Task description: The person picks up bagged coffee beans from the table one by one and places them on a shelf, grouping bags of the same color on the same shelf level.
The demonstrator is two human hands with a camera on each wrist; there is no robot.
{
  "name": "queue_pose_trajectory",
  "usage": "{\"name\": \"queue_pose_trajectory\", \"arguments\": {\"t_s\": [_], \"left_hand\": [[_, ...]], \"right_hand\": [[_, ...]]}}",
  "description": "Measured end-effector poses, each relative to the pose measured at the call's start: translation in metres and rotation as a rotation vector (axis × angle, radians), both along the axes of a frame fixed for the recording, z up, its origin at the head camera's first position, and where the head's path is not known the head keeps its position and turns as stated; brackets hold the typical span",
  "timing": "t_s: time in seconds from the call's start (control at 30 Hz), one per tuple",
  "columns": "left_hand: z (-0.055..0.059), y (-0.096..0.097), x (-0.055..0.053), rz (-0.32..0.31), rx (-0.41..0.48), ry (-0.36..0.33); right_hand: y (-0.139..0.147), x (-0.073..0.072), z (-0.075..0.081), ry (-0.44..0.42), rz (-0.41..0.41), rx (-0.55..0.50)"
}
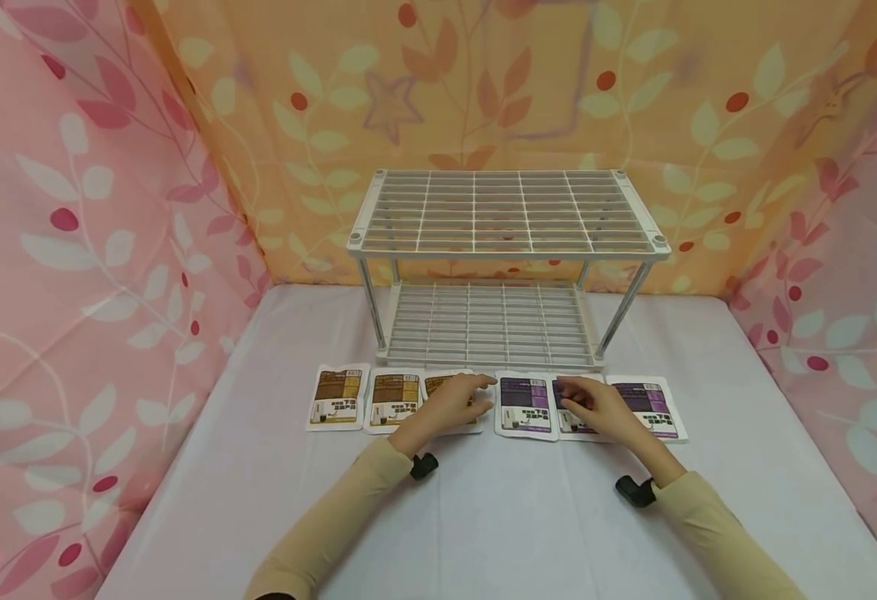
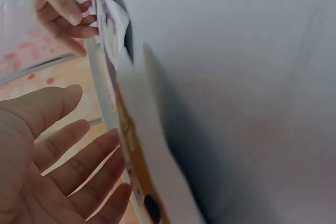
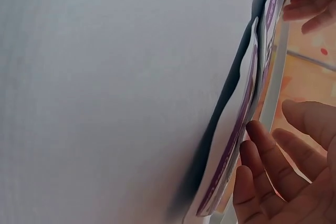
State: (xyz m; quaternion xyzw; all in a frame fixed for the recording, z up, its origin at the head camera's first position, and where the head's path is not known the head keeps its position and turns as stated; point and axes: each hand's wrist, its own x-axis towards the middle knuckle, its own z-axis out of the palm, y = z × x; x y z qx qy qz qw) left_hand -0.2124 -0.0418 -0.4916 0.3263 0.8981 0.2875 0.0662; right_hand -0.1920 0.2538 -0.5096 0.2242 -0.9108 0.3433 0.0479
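Observation:
Flat white-edged packets lie in a row on the table: three with brown labels, including a left one point(image 1: 336, 397) and a middle one point(image 1: 394, 398), and three with purple labels. Over the third brown packet point(image 1: 438, 382) is my left hand point(image 1: 449, 406), fingers loosely extended and thumb apart, holding nothing. My right hand point(image 1: 598, 407) hovers at the middle purple packet point(image 1: 569, 423) and partly hides it, its fingers slightly bent and thumb apart. In the right wrist view its fingertips point(image 3: 253, 129) are close to a purple packet point(image 3: 231, 156); contact is unclear. The left purple packet point(image 1: 526, 406) sits between both hands.
Just behind the packets stands a white two-tier wire rack point(image 1: 509, 212) with metal posts. Its lower shelf point(image 1: 491, 321) is close to the table surface. The right purple packet point(image 1: 652, 408) ends the row. Floral curtains point(image 1: 446, 83) enclose the white table point(image 1: 513, 533).

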Motion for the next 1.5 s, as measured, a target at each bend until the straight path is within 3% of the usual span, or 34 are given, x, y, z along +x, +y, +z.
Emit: {"name": "queue_pose_trajectory", "arguments": {"t_s": [0.3, 0.6, 0.97, 1.3, 1.5], "left_hand": [[-0.01, 0.013, 0.004, 0.032, -0.165, 0.174], [-0.012, 0.019, 0.007, 0.043, -0.159, 0.177], [-0.009, 0.022, 0.011, 0.046, -0.077, 0.094], [-0.006, 0.02, 0.013, 0.058, 0.057, -0.086], [-0.003, 0.019, 0.016, 0.061, 0.128, -0.144]], "right_hand": [[-0.005, -0.001, -0.004, 0.014, 0.04, -0.029], [-0.012, 0.002, 0.0, -0.023, 0.048, -0.015], [-0.016, 0.007, -0.003, -0.091, 0.03, -0.08], [-0.018, 0.011, -0.006, -0.11, 0.022, -0.12], [-0.019, 0.012, -0.005, -0.128, -0.013, -0.129]]}}
